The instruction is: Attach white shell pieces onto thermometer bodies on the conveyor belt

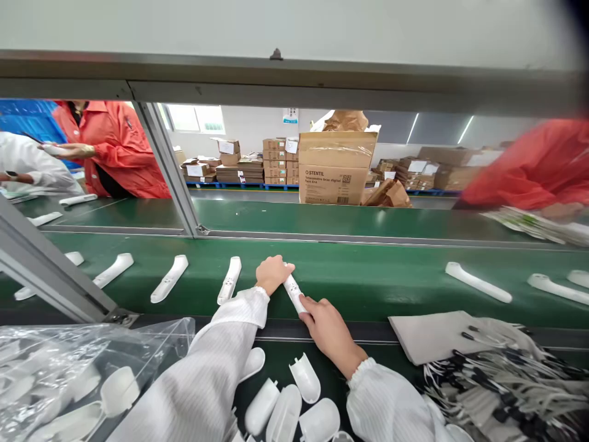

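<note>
Nearest, at six o'clock on the dark tabletop (276,362), a cluster of white shell halves (294,405) lies hollow side up, loose and within arm's reach, with a clear plastic bag (69,368) of more white parts at eight o'clock and a heap of black-tipped wires (501,380) beside a grey sheet (432,337) at four o'clock. Just beyond, both sleeved arms stretch onto the green conveyor belt (368,276), where they share one white handle-shaped casing (293,291): the left hand (272,273) has its fingers curled closed over the far end, while the right hand (329,328) presses extended fingers against the near end, probably to steady it so it lies at the same slant as its neighbours. Those other casings (170,278) lie spaced apart along the belt toward nine o'clock, and more (478,282) toward three o'clock. Farther off, past a metal frame strut (168,166), a person in an orange jacket (115,147) stands at ten o'clock, another orange sleeve (534,166) shows at two o'clock, and a cardboard box (335,166) sits at twelve.
</note>
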Tool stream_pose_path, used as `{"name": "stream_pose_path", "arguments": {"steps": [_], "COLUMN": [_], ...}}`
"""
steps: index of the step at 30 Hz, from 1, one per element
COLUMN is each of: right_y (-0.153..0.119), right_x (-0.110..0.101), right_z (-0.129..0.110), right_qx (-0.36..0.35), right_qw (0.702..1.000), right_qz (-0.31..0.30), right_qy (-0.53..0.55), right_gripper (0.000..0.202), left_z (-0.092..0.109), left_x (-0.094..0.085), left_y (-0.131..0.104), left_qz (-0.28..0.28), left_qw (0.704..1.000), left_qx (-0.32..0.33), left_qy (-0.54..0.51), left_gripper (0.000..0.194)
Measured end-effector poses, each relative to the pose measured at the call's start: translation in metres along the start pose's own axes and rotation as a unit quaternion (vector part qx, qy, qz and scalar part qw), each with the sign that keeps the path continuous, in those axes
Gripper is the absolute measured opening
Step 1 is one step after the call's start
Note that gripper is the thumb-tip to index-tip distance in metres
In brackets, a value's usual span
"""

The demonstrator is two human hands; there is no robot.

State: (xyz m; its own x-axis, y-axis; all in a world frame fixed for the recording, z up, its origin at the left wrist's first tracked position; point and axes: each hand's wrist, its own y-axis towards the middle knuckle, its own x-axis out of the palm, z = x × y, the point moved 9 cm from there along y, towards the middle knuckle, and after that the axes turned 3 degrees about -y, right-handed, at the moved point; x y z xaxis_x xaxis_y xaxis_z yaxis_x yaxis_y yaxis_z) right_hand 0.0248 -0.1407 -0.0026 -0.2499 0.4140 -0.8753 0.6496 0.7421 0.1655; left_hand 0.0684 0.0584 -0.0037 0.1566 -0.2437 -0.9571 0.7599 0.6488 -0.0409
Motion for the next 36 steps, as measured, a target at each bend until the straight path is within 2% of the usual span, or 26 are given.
{"name": "stream_pose_path", "arguments": {"steps": [5,7,9,11,12,14,16,17,19,22,24,29,33,36], "right_y": [0.013,0.018,0.02,0.016,0.011,-0.006,-0.029,-0.042,-0.064,-0.074,-0.062,-0.002,0.048,0.063], "right_x": [0.0,0.0,-0.005,-0.018,-0.027,-0.044,-0.046,-0.04,-0.024,-0.007,-0.006,-0.007,-0.005,0.008], "right_z": [0.024,0.031,0.032,0.027,0.022,0.01,-0.001,-0.005,-0.012,-0.022,-0.025,-0.025,-0.028,-0.039], "right_qx": [0.03,0.037,0.041,0.046,0.047,0.057,0.08,0.094,0.111,0.091,0.067,0.056,0.031,-0.022], "right_qw": [0.998,0.998,0.998,0.999,0.999,0.998,0.997,0.995,0.989,0.989,0.991,0.976,0.981,0.987], "right_qz": [0.001,-0.004,-0.01,-0.004,0.006,0.026,-0.002,-0.035,-0.099,-0.112,-0.088,-0.05,0.044,0.049], "right_qy": [0.048,0.058,0.046,0.015,-0.001,-0.017,-0.006,-0.001,0.003,0.024,0.072,0.205,0.184,0.15], "right_gripper": [0.042,0.04,0.04,0.042,0.041,0.034,0.029,0.028,0.021,0.001,0.013,0.039,0.042,0.043], "left_z": [0.019,0.027,0.033,0.032,0.026,0.004,-0.027,-0.043,-0.066,-0.074,-0.071,-0.067,-0.063,-0.057], "left_x": [0.01,0.011,0.009,-0.004,-0.016,-0.046,-0.069,-0.073,-0.066,-0.041,-0.03,-0.024,-0.022,-0.019], "left_y": [-0.005,-0.008,-0.01,-0.012,-0.011,-0.007,-0.001,0.002,0.009,0.01,0.009,0.003,-0.001,-0.002], "left_qz": [0.023,0.016,-0.015,-0.029,-0.016,0.045,0.094,0.093,0.057,0.011,0.034,0.138,0.155,0.155], "left_qw": [0.999,0.998,0.997,0.995,0.995,0.995,0.993,0.993,0.995,0.99,0.988,0.988,0.986,0.987], "left_qx": [0.041,0.056,0.073,0.093,0.098,0.094,0.077,0.069,0.077,0.138,0.148,0.076,0.052,0.046], "left_qy": [0.002,-0.002,-0.003,0.0,0.002,0.003,0.009,0.014,0.024,0.01,-0.009,-0.009,-0.016,-0.022], "left_gripper": [0.034,0.036,0.043,0.056,0.061,0.066,0.065,0.065,0.062,0.047,0.037,0.029,0.027,0.027]}}
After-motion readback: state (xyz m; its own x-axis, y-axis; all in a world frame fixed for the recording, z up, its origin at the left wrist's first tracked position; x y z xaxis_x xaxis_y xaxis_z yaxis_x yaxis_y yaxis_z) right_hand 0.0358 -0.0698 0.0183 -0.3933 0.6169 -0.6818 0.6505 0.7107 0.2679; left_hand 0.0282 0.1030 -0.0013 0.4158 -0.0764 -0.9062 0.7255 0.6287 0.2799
